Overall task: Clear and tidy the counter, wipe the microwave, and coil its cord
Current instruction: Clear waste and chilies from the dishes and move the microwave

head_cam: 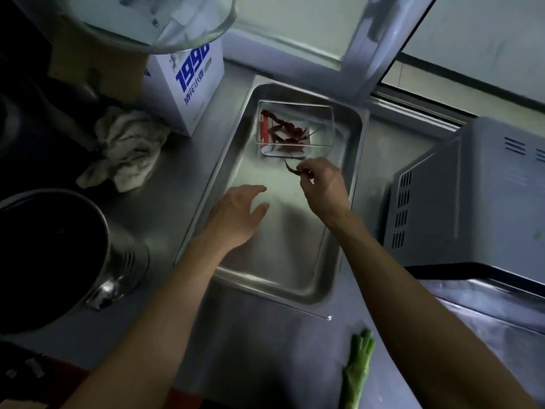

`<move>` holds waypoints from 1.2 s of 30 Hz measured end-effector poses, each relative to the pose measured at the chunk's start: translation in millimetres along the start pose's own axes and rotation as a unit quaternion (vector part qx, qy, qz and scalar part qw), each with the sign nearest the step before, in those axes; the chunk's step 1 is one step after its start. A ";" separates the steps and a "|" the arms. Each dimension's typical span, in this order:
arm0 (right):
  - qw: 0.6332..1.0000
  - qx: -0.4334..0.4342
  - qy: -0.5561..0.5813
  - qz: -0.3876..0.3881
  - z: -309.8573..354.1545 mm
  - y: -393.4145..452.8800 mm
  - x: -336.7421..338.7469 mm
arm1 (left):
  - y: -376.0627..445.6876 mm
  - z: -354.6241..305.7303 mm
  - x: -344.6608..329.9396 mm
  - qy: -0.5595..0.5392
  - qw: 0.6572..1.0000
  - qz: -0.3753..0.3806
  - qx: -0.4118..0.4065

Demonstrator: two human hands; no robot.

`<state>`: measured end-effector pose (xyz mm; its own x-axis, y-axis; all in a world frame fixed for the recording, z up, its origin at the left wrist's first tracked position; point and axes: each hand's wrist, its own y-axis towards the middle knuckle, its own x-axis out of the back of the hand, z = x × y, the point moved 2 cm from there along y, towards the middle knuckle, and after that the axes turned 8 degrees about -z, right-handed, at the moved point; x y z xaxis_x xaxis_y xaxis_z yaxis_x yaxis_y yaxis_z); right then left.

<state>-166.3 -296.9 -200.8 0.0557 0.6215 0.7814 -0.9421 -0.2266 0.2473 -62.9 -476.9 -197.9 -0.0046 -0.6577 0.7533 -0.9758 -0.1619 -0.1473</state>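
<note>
Right hand (323,184) pinched a dried chilli (293,169) over the steel tray (295,278); left hand (236,214) hovered, grip released, fingers straight.

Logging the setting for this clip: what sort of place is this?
Most likely a kitchen, possibly a commercial one: a stainless steel counter, a steel tray holding a clear container of dried chillies, a microwave and a large metal pot.

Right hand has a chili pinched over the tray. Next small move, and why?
Probably carry the dried chili a little forward and drop it into the clear container. The right hand pinches it just short of the container's near rim, and the container already holds similar chilies. The left hand hovers open over the steel tray.
</note>
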 end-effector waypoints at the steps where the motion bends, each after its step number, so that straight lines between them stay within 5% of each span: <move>1: 1.000 0.006 -0.004 -0.001 1.3 7.1 -2.7 | 6.3 0.9 2.7 -0.001 1.000 0.002 0.003; 23: 1.000 -0.008 0.012 0.014 -29.4 108.9 -60.9 | 120.5 -15.4 -0.3 0.086 0.996 0.001 -0.019; 36: 0.999 -0.027 -0.016 0.017 -27.5 53.8 -16.5 | 102.3 -12.5 -27.6 0.068 0.996 0.028 -0.053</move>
<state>-227.0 -298.8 -216.1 0.0339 0.5899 0.8067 -0.9598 -0.2059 0.1909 -165.3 -466.1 -225.7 -0.0823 -0.5558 0.8272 -0.9908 -0.0441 -0.1282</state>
